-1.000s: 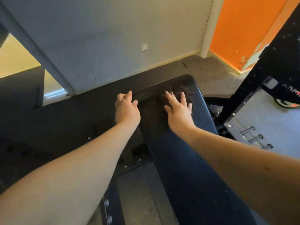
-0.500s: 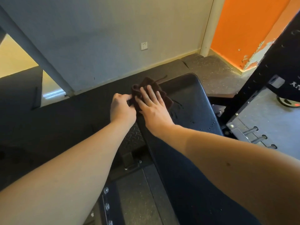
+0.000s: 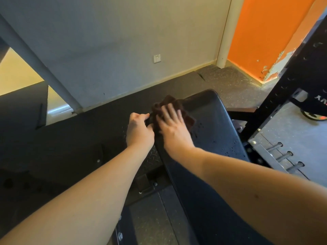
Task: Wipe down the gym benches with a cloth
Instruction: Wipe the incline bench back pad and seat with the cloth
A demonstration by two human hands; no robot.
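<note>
Two hands work the far end of the gym bench (image 3: 212, 124). Right hand (image 3: 172, 128) lies flat on the brown cloth (image 3: 188, 117), fingers (image 3: 170, 112) straight and spread, pressing it onto the pad's far-left corner (hand is blurred). Left hand (image 3: 139, 129) is curled at the pad's left edge, touching the cloth; whether it pinches cloth or pad, cannot tell. Risks: the bunched cloth slides off that edge under a sideways push, and the droplets (image 3: 230, 140) on the right side get skipped.

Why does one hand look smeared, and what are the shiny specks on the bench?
Head view: the right hand is motion-blurred where it presses the dark cloth; the left hand is sharper. Droplets glint on the bench pad.
</note>
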